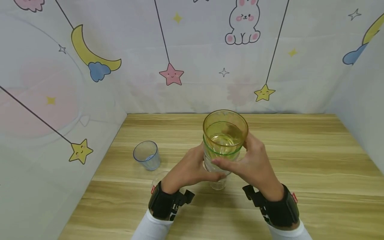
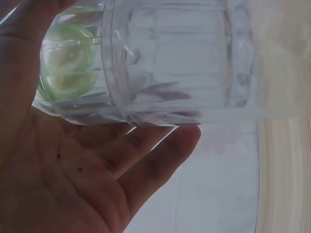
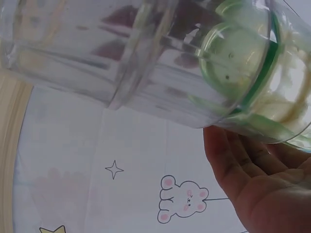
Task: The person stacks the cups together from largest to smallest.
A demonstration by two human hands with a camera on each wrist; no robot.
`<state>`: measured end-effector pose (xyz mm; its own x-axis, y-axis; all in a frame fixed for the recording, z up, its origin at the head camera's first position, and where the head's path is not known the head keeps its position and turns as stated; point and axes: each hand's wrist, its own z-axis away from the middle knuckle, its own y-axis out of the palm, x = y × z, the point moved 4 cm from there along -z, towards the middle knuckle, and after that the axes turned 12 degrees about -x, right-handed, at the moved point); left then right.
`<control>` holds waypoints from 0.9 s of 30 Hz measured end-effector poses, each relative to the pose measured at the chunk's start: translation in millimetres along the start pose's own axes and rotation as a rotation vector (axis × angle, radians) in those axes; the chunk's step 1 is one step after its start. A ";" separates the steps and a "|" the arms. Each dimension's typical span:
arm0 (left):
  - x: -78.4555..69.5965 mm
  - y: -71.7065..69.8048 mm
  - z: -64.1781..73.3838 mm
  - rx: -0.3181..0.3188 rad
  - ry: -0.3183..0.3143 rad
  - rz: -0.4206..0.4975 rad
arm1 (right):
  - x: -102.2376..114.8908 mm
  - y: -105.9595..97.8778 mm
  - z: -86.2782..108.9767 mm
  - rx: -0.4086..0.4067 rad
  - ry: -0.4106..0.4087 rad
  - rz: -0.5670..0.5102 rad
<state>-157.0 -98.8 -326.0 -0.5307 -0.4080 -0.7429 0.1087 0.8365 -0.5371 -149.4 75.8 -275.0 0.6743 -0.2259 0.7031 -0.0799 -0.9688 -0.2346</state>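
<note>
Both hands hold a tall stack of nested glasses between them. On top is an amber glass [image 1: 225, 140], inside a green-rimmed glass [image 1: 222, 154]. Clear glasses [image 1: 218, 185] with ribbed sides make up the lower part; the left wrist view shows a clear glass [image 2: 184, 58] close up. My left hand [image 1: 190, 168] grips the stack's lower left side, thumb across the front. Higher on the right side, my right hand [image 1: 253, 163] grips it with the thumb in front. In the right wrist view, fingers [image 3: 221, 150] lie beneath the green band. Whether the stack's base touches the table cannot be told.
A blue-rimmed glass [image 1: 147, 156] stands on the wooden table [image 1: 300, 150] to the left. Another clear glass [image 1: 160, 176] is partly hidden behind my left wrist. A printed cloth [image 1: 198, 43] hangs along the back and sides.
</note>
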 end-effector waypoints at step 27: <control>0.5 -12.2 4.7 0.047 -0.062 -0.023 | -28.1 3.2 7.8 0.324 0.184 0.118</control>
<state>-154.7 -110.9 -321.6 -0.4802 -0.4502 -0.7528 0.1372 0.8091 -0.5714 -162.8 79.8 -300.7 0.5290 -0.3769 0.7603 0.1068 -0.8593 -0.5003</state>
